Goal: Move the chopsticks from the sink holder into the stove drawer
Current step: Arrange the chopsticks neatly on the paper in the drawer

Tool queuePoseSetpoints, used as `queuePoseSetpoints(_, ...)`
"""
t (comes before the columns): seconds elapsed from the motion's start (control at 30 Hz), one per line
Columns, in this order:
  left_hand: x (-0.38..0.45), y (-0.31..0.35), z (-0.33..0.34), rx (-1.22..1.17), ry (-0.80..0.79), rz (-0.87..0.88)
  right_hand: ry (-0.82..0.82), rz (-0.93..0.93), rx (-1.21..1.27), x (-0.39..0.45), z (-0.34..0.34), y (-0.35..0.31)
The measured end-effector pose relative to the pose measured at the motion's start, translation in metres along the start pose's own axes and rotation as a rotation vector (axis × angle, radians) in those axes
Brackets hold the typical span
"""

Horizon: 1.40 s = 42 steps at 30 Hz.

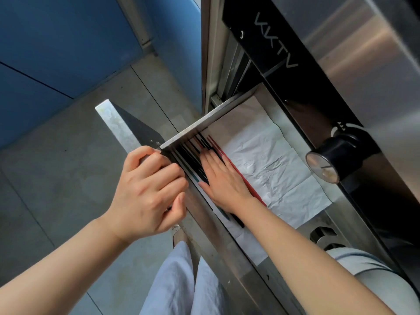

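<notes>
Grey floor tiles [75, 169] and a blue wall [56, 53] fill the left part of the view, and a steel stove unit [372, 64] with a black front panel stands on the right. On this panel sits a round black knob [329, 160], just above the open drawer, and grey letters are printed higher on the same panel.

The stove drawer [188, 130] is pulled out toward the person. Its steel side wall crosses the middle of the view, and its front panel points toward the floor on the left. White crumpled paper [272, 160] lines the bottom of the drawer. At the lower right of the drawer floor some dark cut-out openings [325, 235] are visible, not covered by the paper.

The chopsticks [193, 155] lie inside the drawer, along its front edge, side by side on the paper. Most are black, some are red, and one shows a blue-green end. The right hand [222, 180] lies flat and open on top of them, fingers stretched and together, and it covers their middle part. The left hand [147, 187] is closed around the top edge of the drawer front, with the fingers curled over it. Below the arms, light blue clothing [177, 280] and a shoe [179, 235] of the person are visible over the floor.
</notes>
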<state>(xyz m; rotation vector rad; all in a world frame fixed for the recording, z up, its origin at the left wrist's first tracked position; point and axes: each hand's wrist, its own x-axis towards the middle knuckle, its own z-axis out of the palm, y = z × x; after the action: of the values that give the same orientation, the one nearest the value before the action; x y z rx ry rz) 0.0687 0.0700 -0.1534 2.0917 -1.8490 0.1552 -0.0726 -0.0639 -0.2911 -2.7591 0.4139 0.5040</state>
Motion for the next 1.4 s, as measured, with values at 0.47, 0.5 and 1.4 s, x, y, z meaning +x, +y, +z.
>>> queuePoseSetpoints(0.47, 0.001, 0.000, 0.000, 0.003, -0.002, 0.005, -0.061, 0.028, -0.098, -0.042, 0.019, 0.004)
queuePoseSetpoints(0.5, 0.001, 0.000, 0.000, 0.003, -0.002, 0.006, -0.065, 0.040, -0.096, -0.043, 0.019, 0.001)
queuePoseSetpoints(1.4, 0.001, 0.000, 0.001, 0.021, 0.017, 0.023, -0.072, 0.084, -0.027, -0.037, 0.015, 0.015)
